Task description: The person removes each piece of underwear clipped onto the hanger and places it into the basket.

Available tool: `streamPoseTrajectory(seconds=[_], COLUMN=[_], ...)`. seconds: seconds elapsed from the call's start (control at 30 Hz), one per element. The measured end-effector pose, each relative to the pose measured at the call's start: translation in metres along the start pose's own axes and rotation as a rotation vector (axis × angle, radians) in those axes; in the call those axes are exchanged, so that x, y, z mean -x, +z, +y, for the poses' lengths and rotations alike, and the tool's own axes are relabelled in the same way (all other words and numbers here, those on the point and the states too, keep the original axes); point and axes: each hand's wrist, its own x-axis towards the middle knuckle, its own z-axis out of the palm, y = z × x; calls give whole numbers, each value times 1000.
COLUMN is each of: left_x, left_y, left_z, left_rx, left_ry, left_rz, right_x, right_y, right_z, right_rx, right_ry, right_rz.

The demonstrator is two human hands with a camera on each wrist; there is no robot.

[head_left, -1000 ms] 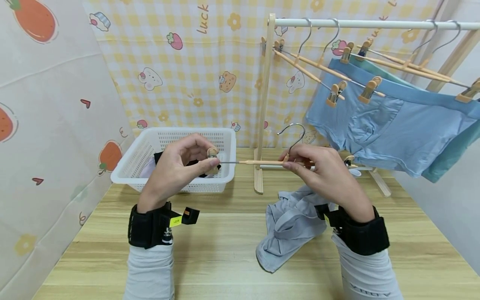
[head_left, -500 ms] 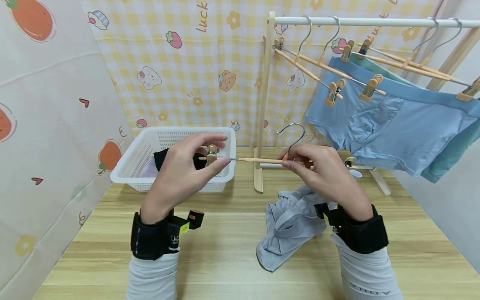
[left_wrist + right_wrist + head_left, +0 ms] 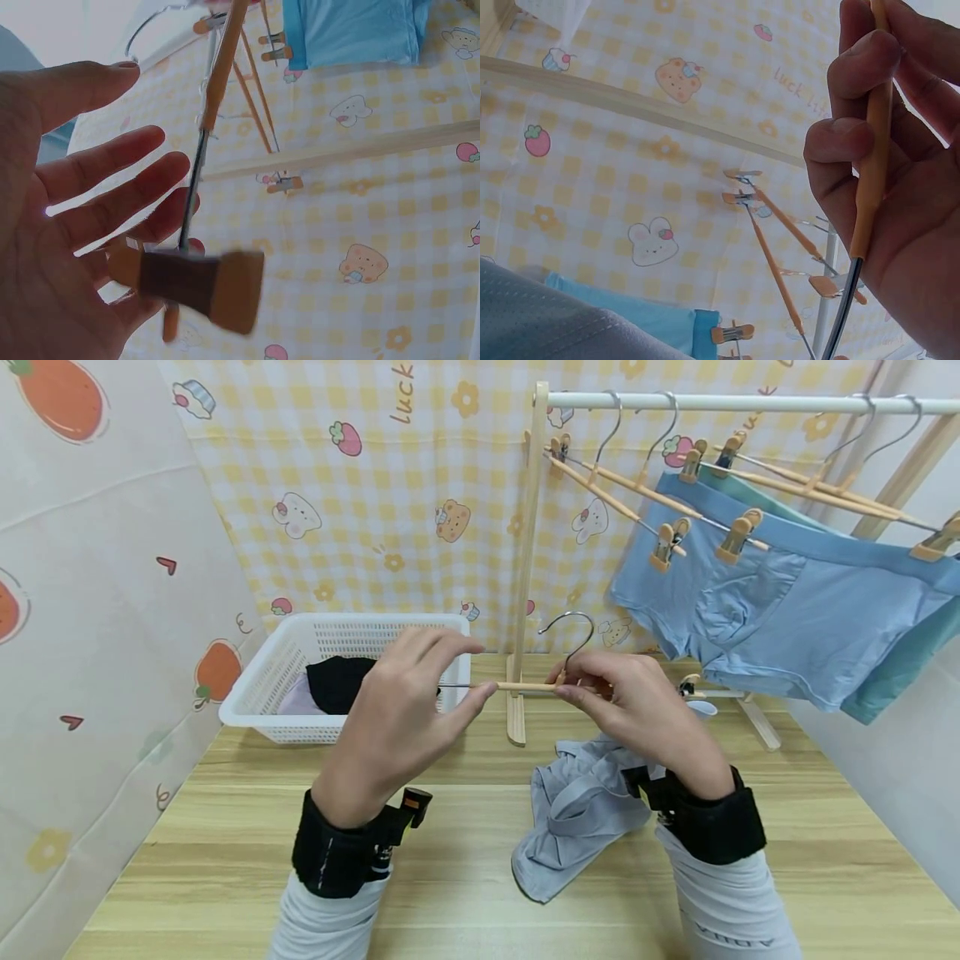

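My right hand [image 3: 637, 697] pinches a clip hanger [image 3: 528, 687] at the base of its metal hook and holds it level above the table. Along the bar in the right wrist view, my fingers curl round the hanger's wooden part [image 3: 875, 172]. My left hand [image 3: 408, 706] is spread beside the hanger's other end, thumb and fingers apart. A wooden clip [image 3: 187, 283] sits on the metal rod near those fingertips in the left wrist view; my left hand hides it from the head view. Below my right hand, a crumpled grey garment [image 3: 577, 827] lies on the table.
A wooden rack with a white rail [image 3: 735, 402] stands at the right, bearing several clip hangers and blue boxer shorts [image 3: 810, 618]. At the back left is a white basket [image 3: 262, 722] with black cloth [image 3: 333, 681] and lilac cloth [image 3: 296, 697] inside.
My left hand has left the clip, moved right along the hanger and spread its fingers. The hanger and my right hand have shifted slightly left.
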Motion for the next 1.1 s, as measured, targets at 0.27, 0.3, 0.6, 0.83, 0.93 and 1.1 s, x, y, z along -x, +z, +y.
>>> streamPoseTrajectory(seconds=[0.27,0.3,0.6,0.83,0.93,1.1], left_x=[-2,-2,-1,-1,-1,-1], left_y=[18,20,32,34,34,33], left_z=[10,12,16,13,12,11], left_rx=[-40,-42,-48,-17,-8,-15], left_ry=[103,108,94,105,107,108], left_rz=[-50,-63,-144,-134,-131,-129], right_x=[-1,-1,-1,-2,-2,-2], right_y=[6,7,9,9,8,8], right_z=[-3,-4,-6,-8,-9,-10], right_rx=[-3,-5,5,0,-1,-4], right_ry=[3,3,11,12,15,20], right_rz=[-45,-47,-50,-62,-62,-53])
